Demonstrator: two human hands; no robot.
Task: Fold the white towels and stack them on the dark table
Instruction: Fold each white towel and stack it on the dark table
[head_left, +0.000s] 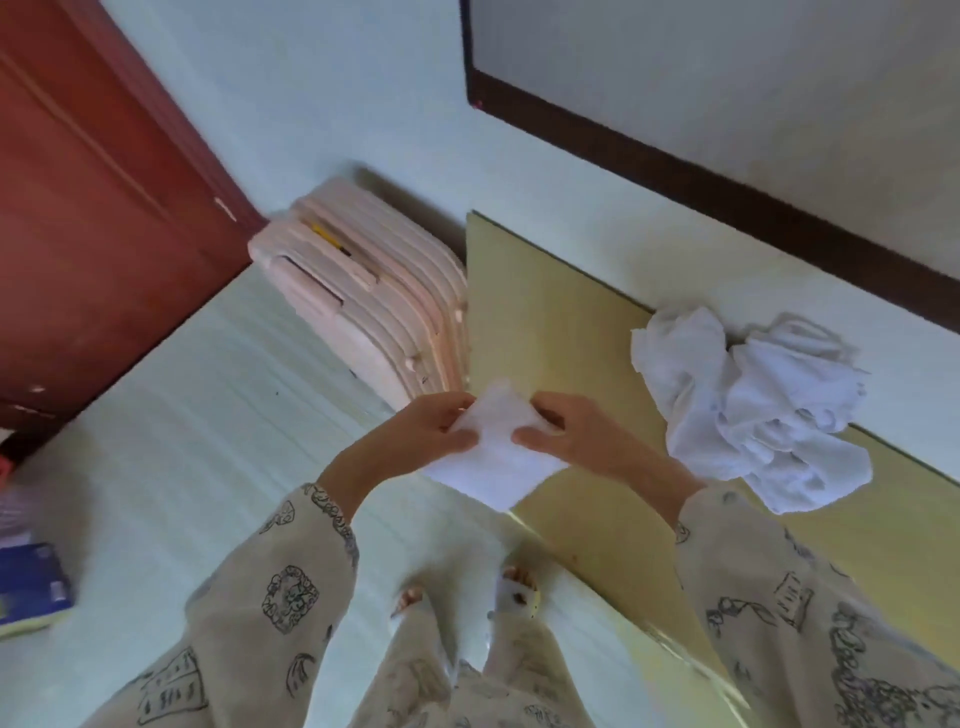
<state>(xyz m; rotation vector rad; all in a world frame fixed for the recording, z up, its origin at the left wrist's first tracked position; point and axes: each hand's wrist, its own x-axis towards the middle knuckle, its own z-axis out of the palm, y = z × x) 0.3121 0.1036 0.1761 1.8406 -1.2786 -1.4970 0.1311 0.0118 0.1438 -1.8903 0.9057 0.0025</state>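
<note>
**Item record: small white towel in both hands, heap waiting on the table**

1. Left hand (441, 428): I am seeing it pinching the left side of a small white towel (493, 457), thumb lying on the near face, fingers curling behind the upper edge. Closed on the cloth.
2. Right hand (571, 434): it is clamping the right side of the same towel, thumb pressing across the front, fingers wrapping over the top. Closed on the cloth.
3. Small white towel: it is hanging between the two hands above the near left edge of the table (550, 312), its lower corner pointing down toward the floor (182, 441). It is looking already folded into a compact shape; I cannot tell how many layers.
4. Pile of white towels (748, 400): it is lying crumpled and unfolded on the table, right of the hands and against the far wall (322, 78).
5. Table: its top is showing yellowish here, and it is running along the wall.
6. Pink ribbed suitcase (363, 301): it is standing on the floor just left of the table, against the wall.
7. Red-brown door (93, 208): it is filling the far left.
8. Dark-framed panel (727, 104): it is hanging on the wall above the table.
9. Blue packet (31, 582): it is lying on the floor at the left edge.
10. Patterned sleeves (270, 597) and trouser legs are filling the near view, toes showing below the towel.
</note>
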